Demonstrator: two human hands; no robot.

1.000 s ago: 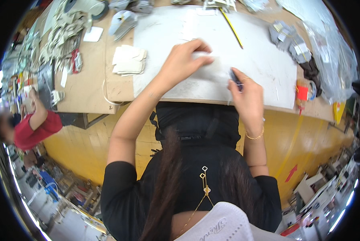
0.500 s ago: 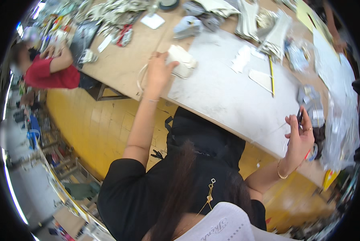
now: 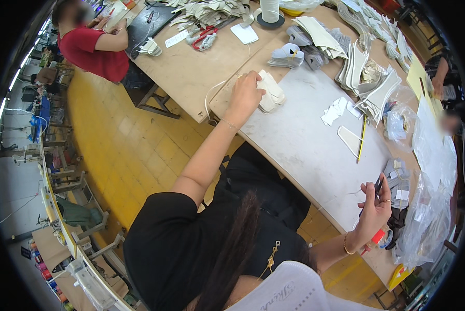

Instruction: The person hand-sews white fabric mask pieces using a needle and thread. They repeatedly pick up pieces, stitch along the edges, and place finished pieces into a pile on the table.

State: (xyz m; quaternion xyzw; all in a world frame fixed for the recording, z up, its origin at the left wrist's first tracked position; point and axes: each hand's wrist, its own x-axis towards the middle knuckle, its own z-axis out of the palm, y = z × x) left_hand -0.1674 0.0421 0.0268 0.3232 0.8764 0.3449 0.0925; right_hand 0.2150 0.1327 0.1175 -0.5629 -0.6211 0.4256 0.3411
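Reaching far across the long wooden desk (image 3: pixel 191 78), the left hand (image 3: pixel 245 96) lies with curled fingers on a stack of cream cut pieces (image 3: pixel 270 90) at the far left edge of a grey work mat (image 3: pixel 305 150), while the right hand (image 3: pixel 375 207) is raised at the near right, fingers pinched on a dark pen (image 3: pixel 373 193). Farther along the desk lie piles of grey and white shoe parts (image 3: pixel 315 39), a yellow pencil (image 3: pixel 362 137) and clear plastic bags (image 3: pixel 429 207). Yellow floor tiles (image 3: pixel 134 150) spread to the left, where a person in red (image 3: pixel 92 44) sits at the desk.
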